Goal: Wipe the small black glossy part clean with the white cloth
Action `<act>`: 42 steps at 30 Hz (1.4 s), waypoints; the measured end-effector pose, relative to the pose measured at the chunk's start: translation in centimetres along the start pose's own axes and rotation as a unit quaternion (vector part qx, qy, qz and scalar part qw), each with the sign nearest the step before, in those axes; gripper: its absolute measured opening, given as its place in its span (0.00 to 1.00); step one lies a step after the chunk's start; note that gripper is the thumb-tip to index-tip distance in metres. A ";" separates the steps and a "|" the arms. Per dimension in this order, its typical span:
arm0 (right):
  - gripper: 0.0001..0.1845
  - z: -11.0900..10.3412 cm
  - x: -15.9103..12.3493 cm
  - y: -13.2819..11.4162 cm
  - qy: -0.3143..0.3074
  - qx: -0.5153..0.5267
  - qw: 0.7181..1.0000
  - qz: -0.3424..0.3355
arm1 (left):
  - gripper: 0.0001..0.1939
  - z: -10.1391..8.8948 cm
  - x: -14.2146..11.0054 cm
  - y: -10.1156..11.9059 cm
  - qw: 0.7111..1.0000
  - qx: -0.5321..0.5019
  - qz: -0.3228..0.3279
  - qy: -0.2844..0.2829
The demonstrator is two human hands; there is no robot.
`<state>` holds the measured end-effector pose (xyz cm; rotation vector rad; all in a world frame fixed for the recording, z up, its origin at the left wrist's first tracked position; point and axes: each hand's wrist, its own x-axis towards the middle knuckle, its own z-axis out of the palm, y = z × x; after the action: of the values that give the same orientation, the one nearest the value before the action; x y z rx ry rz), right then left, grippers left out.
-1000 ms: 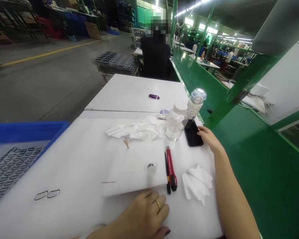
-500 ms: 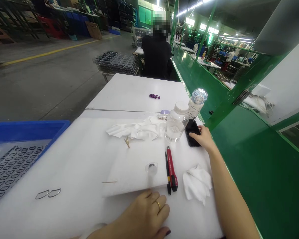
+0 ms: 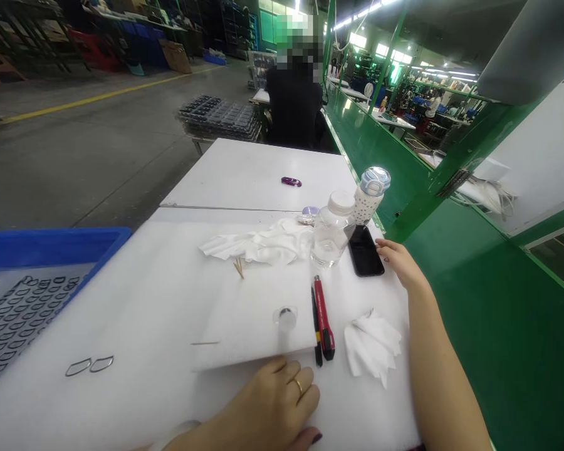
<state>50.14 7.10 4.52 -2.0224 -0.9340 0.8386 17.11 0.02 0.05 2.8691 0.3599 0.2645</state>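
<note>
My right hand (image 3: 399, 263) rests on the white table, fingers slightly apart, just right of a black smartphone (image 3: 365, 252) and touching nothing else I can see. My left hand (image 3: 277, 401) lies at the near edge, fingers loosely curled, against a raised white foam sheet (image 3: 251, 319) and holding nothing. On that sheet stands a small clear cup (image 3: 286, 318). A red utility knife (image 3: 323, 319) and a black pen (image 3: 316, 329) lie between my hands, beside a crumpled white tissue (image 3: 371, 346).
A water bottle (image 3: 329, 230), a dotted bottle (image 3: 370, 194), white cloth (image 3: 258, 246) and toothpicks (image 3: 238, 267) stand or lie on the table. A blue crate (image 3: 28, 288) of dark D-shaped frames sits left. A seated person in black (image 3: 294, 109) is beyond the table.
My right hand has slid back off the phone to its right side, after lying on it half a second ago. My left hand and the objects have not visibly moved.
</note>
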 end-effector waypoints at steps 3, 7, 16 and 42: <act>0.32 0.9 0.4 0.1 0.010 -0.042 0.999 -0.013 | 0.12 -0.2 0.1 0.0 1.000 0.000 -0.003 -0.005; 0.37 1.8 1.2 0.8 0.034 -0.087 0.995 -0.037 | 0.13 -0.2 0.2 -0.1 1.000 -0.003 -0.003 -0.016; 0.37 1.8 1.2 1.1 0.031 -0.079 0.996 -0.040 | 0.11 -0.3 0.0 0.1 0.999 -0.003 -0.006 -0.043; 0.38 -1.0 0.3 1.1 -0.073 -0.012 0.997 -0.029 | 0.12 -0.1 0.1 0.0 0.999 0.000 -0.005 -0.045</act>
<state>51.45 6.49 4.03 -1.9639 -1.0838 0.9566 17.21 0.05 0.15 2.8658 0.3565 0.1328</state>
